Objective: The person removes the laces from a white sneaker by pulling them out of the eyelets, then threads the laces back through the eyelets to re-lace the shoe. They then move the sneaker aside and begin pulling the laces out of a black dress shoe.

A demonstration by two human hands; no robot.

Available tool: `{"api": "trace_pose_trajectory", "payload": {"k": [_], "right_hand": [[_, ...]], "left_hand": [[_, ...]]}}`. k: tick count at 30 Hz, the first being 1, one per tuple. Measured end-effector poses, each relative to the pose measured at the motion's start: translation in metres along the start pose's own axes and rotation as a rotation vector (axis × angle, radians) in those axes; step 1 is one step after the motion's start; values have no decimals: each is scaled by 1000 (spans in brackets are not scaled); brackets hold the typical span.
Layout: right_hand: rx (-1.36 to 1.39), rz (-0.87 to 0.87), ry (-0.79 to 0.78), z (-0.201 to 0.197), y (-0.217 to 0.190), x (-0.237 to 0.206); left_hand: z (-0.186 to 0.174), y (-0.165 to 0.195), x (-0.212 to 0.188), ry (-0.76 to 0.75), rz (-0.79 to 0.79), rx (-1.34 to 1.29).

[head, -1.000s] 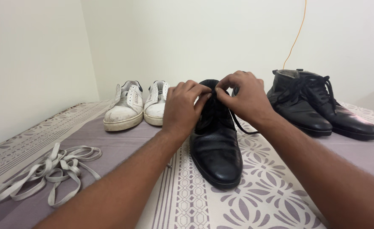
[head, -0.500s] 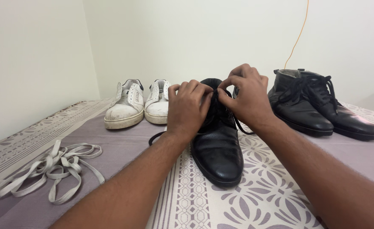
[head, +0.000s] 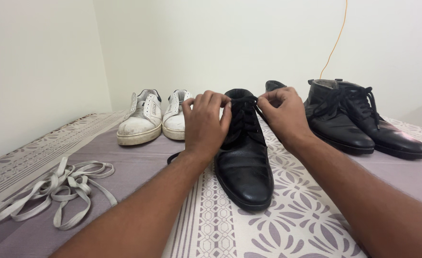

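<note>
1. Nearest the camera: patterned cloth (head: pixel 220 229), grey-purple with pale leaf and lattice bands, covering the surface that carries everything. Whether a bed or a desk lies beneath cannot be told.
2. Low left, on the cloth: loose tangle of flat pale laces (head: pixel 53 188), well apart from all footwear.
3. Centre: single black leather boot (head: pixel 244 162), toe toward the camera, upright on a pale band of the cloth. Both forearms reach in from the bottom edge toward its upper part.
4. Left hand (head: pixel 206 125) sits against the left side of the boot's lacing, fingers curled, fingertips pinched on the black lace (head: pixel 243 106) near the top eyelets. A loose end of that lace shows below the wrist, lying on the cloth.
5. Right hand (head: pixel 283 112) at the right side of the boot's collar, fingers bent inward and closed on the same lace at the top. The hands face each other, close together, the lace running between them.
6. Behind the right hand: the rim of another dark shoe (head: pixel 274 86), mostly hidden.
7. Farther left: pair of scuffed white sneakers (head: pixel 156 117), side by side, toes toward the camera, without laces.
8. Farther right: pair of black lace-up boots (head: pixel 364 119), toes angled right, laced.
9. Far: plain pale wall (head: pixel 220 43) with a thin yellow cord (head: pixel 335 40) hanging down it.
</note>
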State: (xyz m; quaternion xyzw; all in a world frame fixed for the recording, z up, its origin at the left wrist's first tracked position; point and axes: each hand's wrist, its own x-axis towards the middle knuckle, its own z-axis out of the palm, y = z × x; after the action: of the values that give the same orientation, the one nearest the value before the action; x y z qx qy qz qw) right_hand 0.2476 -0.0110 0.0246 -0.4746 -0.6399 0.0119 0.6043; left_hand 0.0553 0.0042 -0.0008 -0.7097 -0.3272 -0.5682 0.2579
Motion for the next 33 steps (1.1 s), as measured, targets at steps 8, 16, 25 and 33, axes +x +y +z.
{"api": "trace_pose_trajectory", "payload": {"k": [8,16,25,33], "right_hand": [[334,279,-76,4,8,-1],[160,90,-18,1,8,-5],[-119,-231,-69,4,-12,-9],[-209,-325,-41,5,-11,-8]], "left_hand": [[7,-4,-4,-23,-179,-148],[2,-3,-4,-62,-211,-146],[-7,13,0,31,74,-38],[-8,15,3,36,78,92]]}}
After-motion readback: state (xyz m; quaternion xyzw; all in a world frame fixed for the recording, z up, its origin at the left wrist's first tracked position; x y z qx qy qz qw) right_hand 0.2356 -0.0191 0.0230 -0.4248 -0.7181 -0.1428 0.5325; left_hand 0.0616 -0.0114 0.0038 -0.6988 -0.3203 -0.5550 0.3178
